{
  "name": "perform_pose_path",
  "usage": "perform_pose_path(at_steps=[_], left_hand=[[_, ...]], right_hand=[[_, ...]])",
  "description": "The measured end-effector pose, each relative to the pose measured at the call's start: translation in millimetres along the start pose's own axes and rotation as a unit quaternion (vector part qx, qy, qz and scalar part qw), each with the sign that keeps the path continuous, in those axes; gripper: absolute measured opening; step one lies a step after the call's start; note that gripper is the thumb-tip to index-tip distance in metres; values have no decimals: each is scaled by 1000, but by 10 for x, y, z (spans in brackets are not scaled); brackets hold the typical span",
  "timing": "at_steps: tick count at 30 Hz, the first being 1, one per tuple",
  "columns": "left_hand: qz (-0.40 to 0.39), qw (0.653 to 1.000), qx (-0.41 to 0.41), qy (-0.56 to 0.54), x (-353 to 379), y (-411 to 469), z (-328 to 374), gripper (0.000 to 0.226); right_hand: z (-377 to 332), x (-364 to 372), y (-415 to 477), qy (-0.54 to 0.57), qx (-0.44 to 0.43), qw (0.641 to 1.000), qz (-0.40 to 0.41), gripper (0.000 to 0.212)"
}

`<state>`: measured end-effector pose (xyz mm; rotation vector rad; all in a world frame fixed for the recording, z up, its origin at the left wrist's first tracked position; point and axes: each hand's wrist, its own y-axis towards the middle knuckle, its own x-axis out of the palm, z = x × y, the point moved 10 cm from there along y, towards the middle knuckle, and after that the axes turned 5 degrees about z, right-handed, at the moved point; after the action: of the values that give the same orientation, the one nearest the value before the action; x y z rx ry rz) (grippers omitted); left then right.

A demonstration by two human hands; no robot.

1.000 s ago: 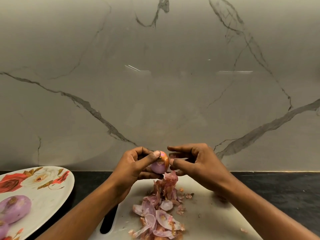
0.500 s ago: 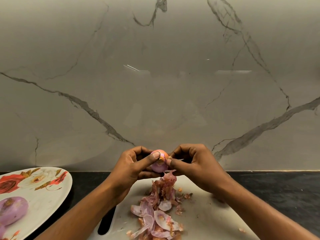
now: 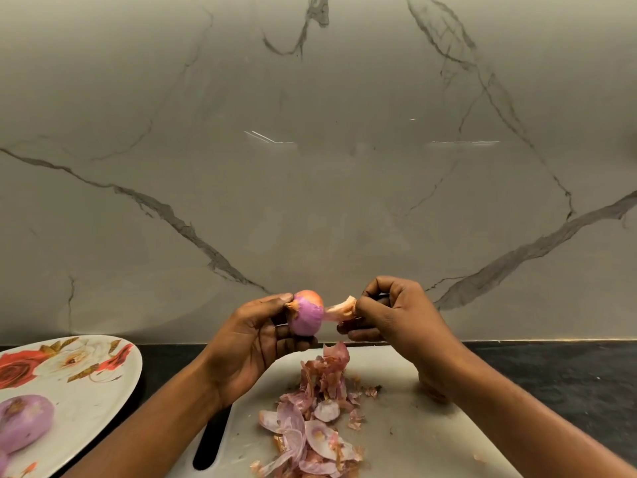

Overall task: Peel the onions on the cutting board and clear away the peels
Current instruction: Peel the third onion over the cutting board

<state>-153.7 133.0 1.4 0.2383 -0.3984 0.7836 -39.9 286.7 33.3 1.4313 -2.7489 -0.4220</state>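
I'm gripping the small purple onion [image 3: 306, 317] in the fingers of my left hand [image 3: 255, 343] above the white cutting board [image 3: 431, 426], my right hand [image 3: 396, 315] pinching a papery orange strip of skin [image 3: 342, 309] stretched off its side, so scraps land on the pinkish peel pile [image 3: 317, 412].

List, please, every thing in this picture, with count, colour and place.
onion: one, purple with orange skin, held above the cutting board
peel strip: one, pale orange, between the onion and the right hand
peel pile: one, purple and brown, on the cutting board
cutting board: one, white, on the countertop
plate: one, white with red flowers, at left
peeled onion: one in full view, purple, on the plate
countertop: one, black, under board and plate
wall: one, veined grey marble, behind
left hand: one, holds the onion
right hand: one, pinches the peel strip
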Motion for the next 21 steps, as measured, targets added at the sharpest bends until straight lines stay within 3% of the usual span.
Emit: perform_pose_path(at_steps=[5, 17, 21], left_hand=[[-30, 999, -11, 12, 81, -46, -20, 40], [-62, 997, -38, -22, 106, -54, -56, 49], [-55, 998, -10, -7, 60, -17, 21, 48]], right_hand=[[-35, -55, -15, -15, -9, 1000, 20, 11], [-67, -271, 56, -48, -42, 994, 84, 15], [-14, -94, 21, -73, -19, 997, 15, 14]])
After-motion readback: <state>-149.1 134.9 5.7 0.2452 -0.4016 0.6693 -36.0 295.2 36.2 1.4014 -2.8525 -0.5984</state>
